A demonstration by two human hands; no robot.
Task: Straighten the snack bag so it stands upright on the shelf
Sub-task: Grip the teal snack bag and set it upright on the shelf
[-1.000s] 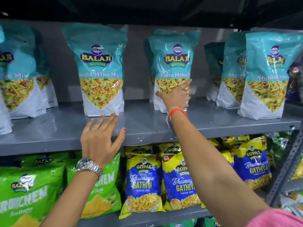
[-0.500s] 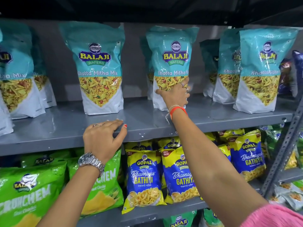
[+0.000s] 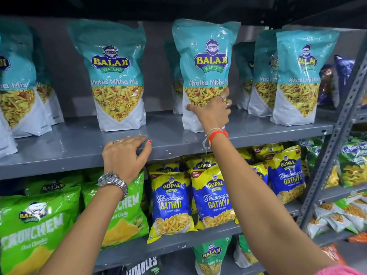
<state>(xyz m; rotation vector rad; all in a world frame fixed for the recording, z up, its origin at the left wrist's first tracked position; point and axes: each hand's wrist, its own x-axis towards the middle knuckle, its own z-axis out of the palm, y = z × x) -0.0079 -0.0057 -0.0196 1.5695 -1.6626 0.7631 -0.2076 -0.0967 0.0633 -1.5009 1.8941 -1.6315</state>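
Note:
A teal and white Balaji Khatta Mitha Mix snack bag point(image 3: 206, 62) stands upright on the grey metal shelf point(image 3: 174, 135), near the middle. My right hand point(image 3: 212, 112) grips the bag's lower front, fingers wrapped round its right side, and hides much of the white base. My left hand point(image 3: 124, 153) rests on the shelf's front edge, fingers curled over it, below and in front of a second identical bag point(image 3: 115, 76) without touching that bag.
More teal bags stand at the far left point(image 3: 15, 82) and right point(image 3: 299, 80) of the same shelf. Below are green Crunchem bags point(image 3: 31, 227) and blue-yellow Gopal Gathiya packs point(image 3: 212, 197). A perforated metal upright point(image 3: 333, 151) runs down the right side.
My left hand has dropped from spread fingers above the shelf to curled over its front edge. My right hand keeps its hold on the bag, which stays put.

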